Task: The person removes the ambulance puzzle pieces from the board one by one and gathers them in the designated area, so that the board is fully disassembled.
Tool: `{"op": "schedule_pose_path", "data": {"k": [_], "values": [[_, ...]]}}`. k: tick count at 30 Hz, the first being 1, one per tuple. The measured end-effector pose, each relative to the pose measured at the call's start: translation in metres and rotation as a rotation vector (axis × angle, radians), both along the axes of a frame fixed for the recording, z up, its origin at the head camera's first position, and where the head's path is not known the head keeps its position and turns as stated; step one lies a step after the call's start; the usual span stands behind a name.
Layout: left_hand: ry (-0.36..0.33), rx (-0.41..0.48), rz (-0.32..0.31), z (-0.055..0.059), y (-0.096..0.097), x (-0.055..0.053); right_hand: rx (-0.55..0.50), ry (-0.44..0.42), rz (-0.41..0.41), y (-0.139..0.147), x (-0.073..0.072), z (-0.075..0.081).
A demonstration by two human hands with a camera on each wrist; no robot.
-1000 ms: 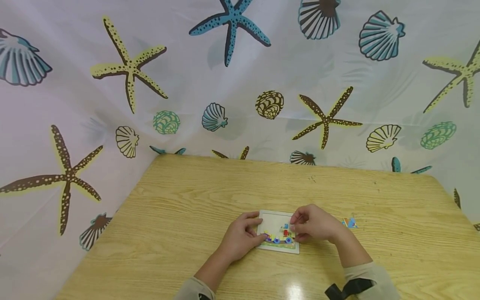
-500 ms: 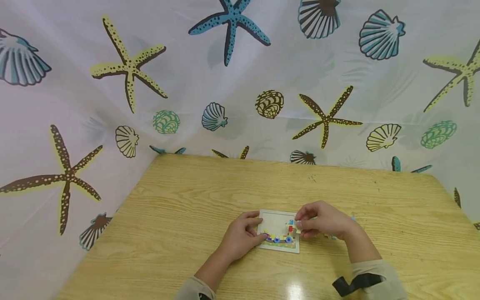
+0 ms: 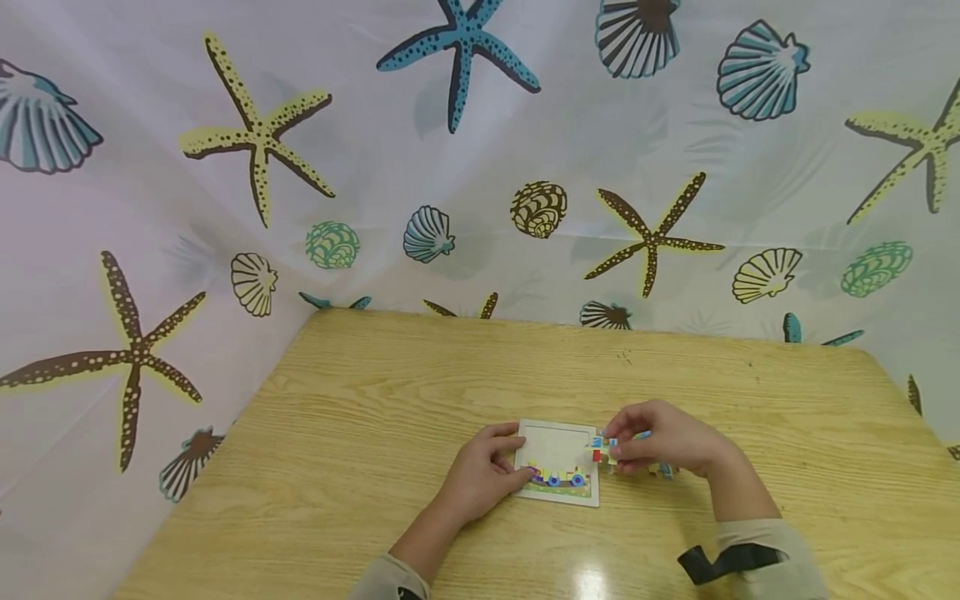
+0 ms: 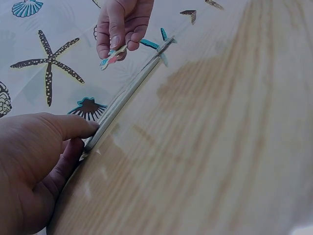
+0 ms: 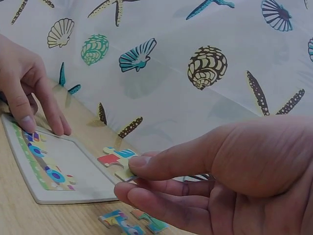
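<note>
A jigsaw puzzle tray (image 3: 557, 500) with a white rim lies on the table. Its lower strip holds joined puzzle pieces (image 5: 48, 169) showing blue wheels on a green and brown ground; the upper part shows bare board. My left hand (image 3: 482, 477) holds the tray by its left side, thumb over the assembled strip and fingers at the rim. Just right of the tray, my right hand (image 3: 667, 437) pinches a puzzle piece (image 5: 116, 157) between thumb and fingers. The piece is raised and tilted, with red, blue and yellow print; its right part is hidden by the thumb.
Several loose puzzle pieces (image 5: 122, 223) lie on the wooden table (image 3: 420, 367) below and beside my right hand, partly covered by it in the head view. A pale curtain (image 3: 480, 167) printed with shells and starfish borders the table at the back and sides.
My right hand has moved right, off the tray's right part, carrying the pinched puzzle piece with it. The left hand and the tray have stayed in place.
</note>
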State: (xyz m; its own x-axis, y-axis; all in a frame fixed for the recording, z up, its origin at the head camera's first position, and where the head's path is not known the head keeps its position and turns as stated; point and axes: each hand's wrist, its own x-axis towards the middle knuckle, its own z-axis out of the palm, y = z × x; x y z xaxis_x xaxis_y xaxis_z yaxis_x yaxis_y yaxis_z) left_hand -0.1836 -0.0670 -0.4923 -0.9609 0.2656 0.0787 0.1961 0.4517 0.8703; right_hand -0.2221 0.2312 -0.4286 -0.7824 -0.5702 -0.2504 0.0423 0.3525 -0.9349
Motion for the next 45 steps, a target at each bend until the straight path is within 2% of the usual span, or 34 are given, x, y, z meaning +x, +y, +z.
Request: {"op": "schedule_pose_path", "data": {"k": [14,29,45], "values": [[0.011,-0.004,-0.007,0.0,0.0,0.0,0.024,0.009,-0.008,0.022,-0.002,0.003],[0.006,0.0,-0.006,-0.001,0.0,0.0,0.07,0.006,-0.056,0.047,-0.004,0.003],[0.01,0.004,-0.004,0.001,0.0,0.001,0.104,0.004,-0.106,0.078,-0.003,-0.005]]}}
